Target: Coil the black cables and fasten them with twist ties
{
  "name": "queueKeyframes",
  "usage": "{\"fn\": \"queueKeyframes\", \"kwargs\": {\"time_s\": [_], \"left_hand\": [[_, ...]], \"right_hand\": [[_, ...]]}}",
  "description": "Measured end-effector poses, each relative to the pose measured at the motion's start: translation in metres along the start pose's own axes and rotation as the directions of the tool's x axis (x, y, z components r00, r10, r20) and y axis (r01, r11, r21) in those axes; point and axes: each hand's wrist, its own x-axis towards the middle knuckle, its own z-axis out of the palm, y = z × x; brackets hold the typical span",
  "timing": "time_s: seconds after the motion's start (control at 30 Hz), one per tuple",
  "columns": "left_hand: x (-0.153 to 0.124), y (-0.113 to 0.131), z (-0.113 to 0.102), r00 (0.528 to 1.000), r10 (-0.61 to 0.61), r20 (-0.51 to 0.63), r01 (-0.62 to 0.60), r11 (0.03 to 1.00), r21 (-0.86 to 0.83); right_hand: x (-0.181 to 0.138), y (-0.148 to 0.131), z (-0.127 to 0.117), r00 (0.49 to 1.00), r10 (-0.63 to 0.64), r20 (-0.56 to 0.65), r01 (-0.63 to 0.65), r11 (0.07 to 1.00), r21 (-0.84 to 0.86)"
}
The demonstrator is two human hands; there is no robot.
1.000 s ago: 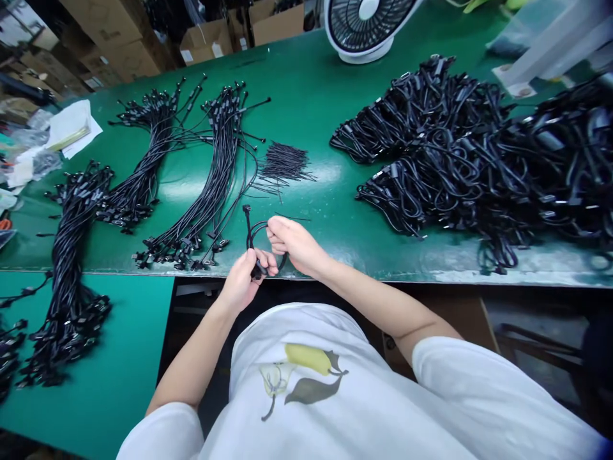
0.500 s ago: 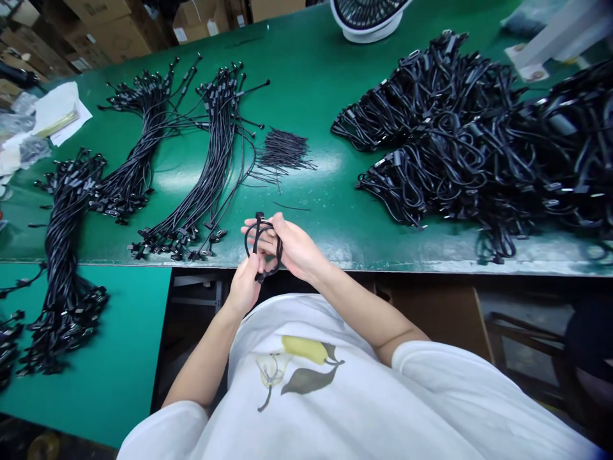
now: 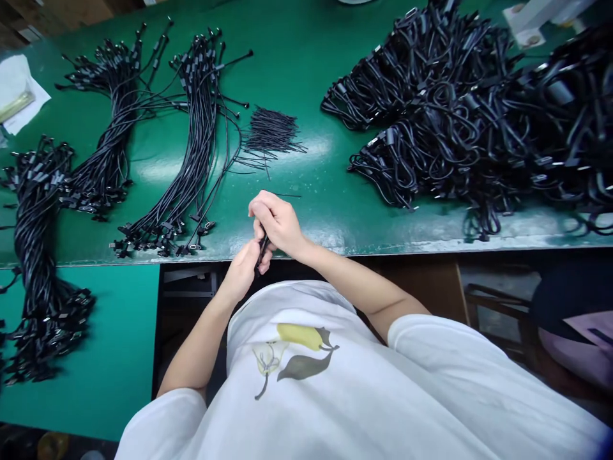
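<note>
- Green covered the counter; past its far left corner, cardboard boxes showed only in part, and I could not tell what they held.
- A twisted bundle of black cables lay across the counter's near edge, its lower end over the green surface below.
- A second bundle and a third bundle lay side by side, ends fanned out.
- The left hand pinched a black cable between thumb and fingers, above the counter's near edge.
- The right hand curled its fingers closed around the same cable, hiding most of it. The step looked like two-handed gathering or wrapping; the next move seemed to call for a firm left pinch and free right fingers.
- Just beyond lay a pile of thin black strips, with one loose strip nearer the hands.
- At far right spread a large heap of looped cables.
</note>
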Motion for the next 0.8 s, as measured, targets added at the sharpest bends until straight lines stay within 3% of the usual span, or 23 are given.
{"fn": "queueKeyframes", "kwargs": {"time_s": [0.1,0.23,0.3,0.37,0.43,0.53,0.63,0.73,0.77,0.8], "left_hand": [[0.004,0.000,-0.004,0.996,-0.065,0.063,0.058,0.993,0.106],[0.008,0.003,-0.007,0.988,-0.097,0.123,0.085,0.991,0.100],[0.008,0.007,-0.013,0.993,-0.081,0.082,0.069,0.988,0.139],[0.007,0.012,-0.021,0.996,-0.079,0.052,0.062,0.960,0.272],[0.005,0.016,-0.027,0.993,-0.110,0.053,0.073,0.887,0.455],[0.004,0.016,-0.029,0.985,-0.153,0.077,0.080,0.807,0.586],[0.006,0.009,-0.026,0.976,-0.174,0.132,0.098,0.891,0.444],[0.010,0.003,-0.025,0.956,-0.247,0.157,0.217,0.959,0.183],[0.012,0.002,-0.026,0.957,-0.260,0.131,0.248,0.963,0.106],[0.014,0.002,-0.027,0.961,-0.261,0.089,0.259,0.965,0.041]], "right_hand": [[0.003,0.012,-0.010,0.966,-0.242,0.095,0.260,0.913,-0.314],[0.004,0.009,-0.027,0.864,-0.407,0.295,0.496,0.598,-0.629],[0.002,0.000,-0.038,0.774,-0.383,0.505,0.628,0.359,-0.690],[-0.004,-0.008,-0.049,0.653,-0.293,0.698,0.752,0.142,-0.644],[-0.012,-0.010,-0.056,0.593,-0.172,0.786,0.801,0.027,-0.598],[-0.021,-0.006,-0.060,0.590,-0.025,0.807,0.807,-0.011,-0.591],[-0.020,-0.001,-0.059,0.550,0.011,0.835,0.835,0.009,-0.550],[-0.008,-0.001,-0.064,0.521,0.021,0.853,0.843,0.143,-0.518],[-0.002,-0.001,-0.068,0.543,0.017,0.840,0.818,0.216,-0.533],[0.004,-0.001,-0.074,0.606,0.012,0.796,0.761,0.284,-0.583]]}}
